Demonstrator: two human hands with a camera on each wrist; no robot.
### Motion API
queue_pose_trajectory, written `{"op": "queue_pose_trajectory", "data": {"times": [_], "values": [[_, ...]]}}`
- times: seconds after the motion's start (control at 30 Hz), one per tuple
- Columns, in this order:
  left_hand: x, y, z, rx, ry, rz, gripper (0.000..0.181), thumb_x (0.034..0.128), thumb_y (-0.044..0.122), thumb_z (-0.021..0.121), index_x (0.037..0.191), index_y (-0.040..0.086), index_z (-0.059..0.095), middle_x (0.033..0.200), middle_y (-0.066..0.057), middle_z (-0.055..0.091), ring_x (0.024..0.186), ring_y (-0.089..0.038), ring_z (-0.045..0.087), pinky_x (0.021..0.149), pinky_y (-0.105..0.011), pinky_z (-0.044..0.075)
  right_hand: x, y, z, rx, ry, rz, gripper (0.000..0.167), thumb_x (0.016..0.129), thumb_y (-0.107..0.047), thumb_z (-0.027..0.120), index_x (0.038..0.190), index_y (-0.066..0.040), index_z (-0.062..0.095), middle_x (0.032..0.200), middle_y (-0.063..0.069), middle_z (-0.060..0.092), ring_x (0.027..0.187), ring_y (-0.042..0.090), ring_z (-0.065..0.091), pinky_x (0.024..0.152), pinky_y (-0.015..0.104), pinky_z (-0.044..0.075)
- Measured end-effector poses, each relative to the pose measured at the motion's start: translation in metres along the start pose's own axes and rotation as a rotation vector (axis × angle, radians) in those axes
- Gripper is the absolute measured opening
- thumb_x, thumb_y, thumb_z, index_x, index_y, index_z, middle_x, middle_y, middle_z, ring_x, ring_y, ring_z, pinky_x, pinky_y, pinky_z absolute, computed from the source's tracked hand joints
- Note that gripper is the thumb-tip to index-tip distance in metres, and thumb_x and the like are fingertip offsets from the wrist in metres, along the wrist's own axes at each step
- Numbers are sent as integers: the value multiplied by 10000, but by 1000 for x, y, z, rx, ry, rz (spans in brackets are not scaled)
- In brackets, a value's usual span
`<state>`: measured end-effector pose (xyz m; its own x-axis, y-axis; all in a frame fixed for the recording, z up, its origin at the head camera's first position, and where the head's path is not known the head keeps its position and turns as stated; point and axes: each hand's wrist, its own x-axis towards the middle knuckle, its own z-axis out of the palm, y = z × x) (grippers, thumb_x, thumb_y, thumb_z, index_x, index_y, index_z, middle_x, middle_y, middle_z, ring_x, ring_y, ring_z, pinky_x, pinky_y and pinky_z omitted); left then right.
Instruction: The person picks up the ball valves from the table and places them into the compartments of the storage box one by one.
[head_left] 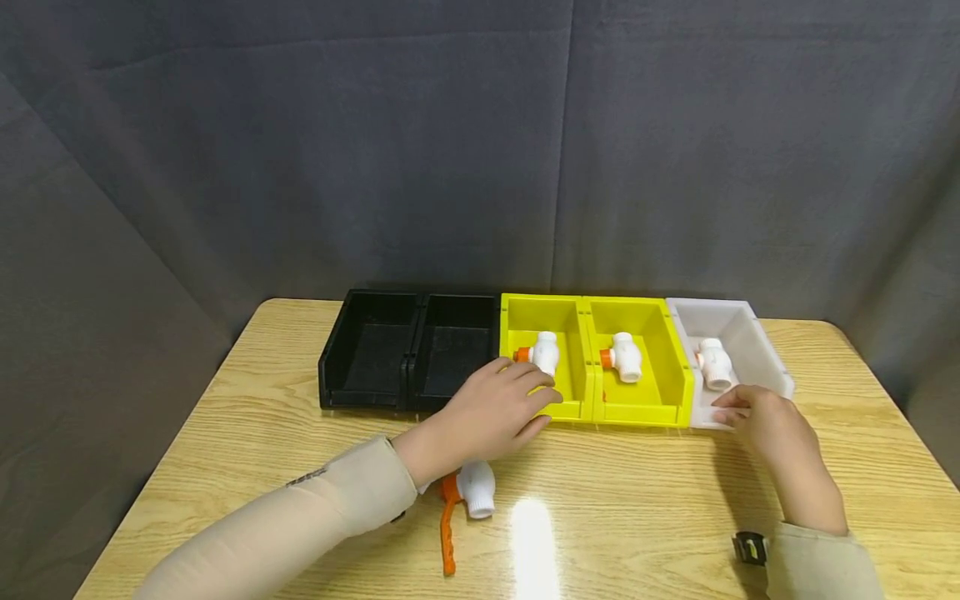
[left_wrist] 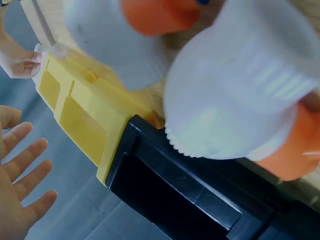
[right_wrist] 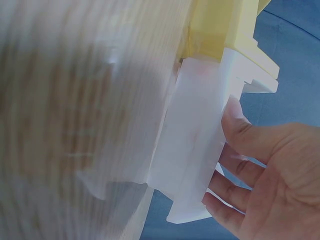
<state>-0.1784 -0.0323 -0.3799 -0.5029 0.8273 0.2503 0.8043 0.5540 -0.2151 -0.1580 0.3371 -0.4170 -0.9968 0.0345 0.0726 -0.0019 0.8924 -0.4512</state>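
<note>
My left hand [head_left: 498,408] hovers with spread fingers at the front of the left yellow bin [head_left: 583,408], holding nothing. Inside that bin lies a white ball valve [head_left: 546,352] with an orange handle. Another ball valve [head_left: 628,358] lies in the right yellow bin [head_left: 660,400]. My right hand [head_left: 780,442] is at the front lip of the white bin [head_left: 765,379], loosely bent fingers over the edge. A third ball valve [head_left: 716,365] sits deeper in this bin, beyond the fingertips. Below my left forearm, a ball valve [head_left: 476,490] rests on the table; the left wrist view shows two valves [left_wrist: 225,100] there.
Two black bins [head_left: 371,358] stand left of the yellow ones, all in one row along the back of the wooden table [head_left: 615,508]. A dark grey curtain [head_left: 450,167] hangs behind. A black wrist strap piece [head_left: 750,548] shows beside the right sleeve.
</note>
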Motion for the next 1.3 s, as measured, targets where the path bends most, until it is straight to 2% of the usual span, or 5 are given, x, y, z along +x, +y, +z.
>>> {"op": "queue_pose_trajectory", "data": {"times": [0.2, 0.37, 0.8, 1.0, 1.3], "values": [[-17, 6, 2, 2, 68, 45, 255, 991, 320, 594, 1213, 229, 681, 1245, 43, 642, 1189, -157, 566, 989, -346, 448, 0, -2, 0, 11, -2, -5, 106, 904, -135, 725, 910, -30, 709, 982, 236, 688, 848, 448, 626, 658, 537, 453], [-28, 13, -3, -20, 90, 62, 251, 981, 320, 609, 1199, 224, 688, 1206, 56, 658, 1164, -156, 579, 981, -331, 444, 0, -2, 0, 12, 0, -3, 112, 905, -140, 724, 912, -29, 710, 983, 236, 686, 847, 446, 625, 662, 539, 453], [-45, 20, -12, -75, 127, -6, 248, 941, 288, 672, 1169, 193, 692, 1169, 31, 666, 1152, -185, 580, 971, -341, 445, 0, -1, -1, 12, 4, -3, 115, 905, -136, 723, 913, -23, 707, 978, 237, 687, 851, 452, 625, 668, 545, 455], [-54, 20, -9, -93, 103, -22, 219, 937, 294, 683, 1128, 187, 702, 1166, 27, 666, 1139, -176, 584, 958, -338, 457, 0, 1, 0, 10, 13, -12, 113, 904, -134, 723, 909, -22, 710, 959, 226, 692, 838, 449, 628, 662, 546, 454], [-66, 14, -3, -143, 28, -121, 275, 937, 387, 668, 1134, 200, 710, 1179, 35, 658, 1141, -168, 583, 949, -349, 465, 0, 0, 0, 9, 12, -7, 117, 906, -134, 722, 905, -18, 706, 945, 226, 690, 823, 443, 623, 668, 551, 451]]}}
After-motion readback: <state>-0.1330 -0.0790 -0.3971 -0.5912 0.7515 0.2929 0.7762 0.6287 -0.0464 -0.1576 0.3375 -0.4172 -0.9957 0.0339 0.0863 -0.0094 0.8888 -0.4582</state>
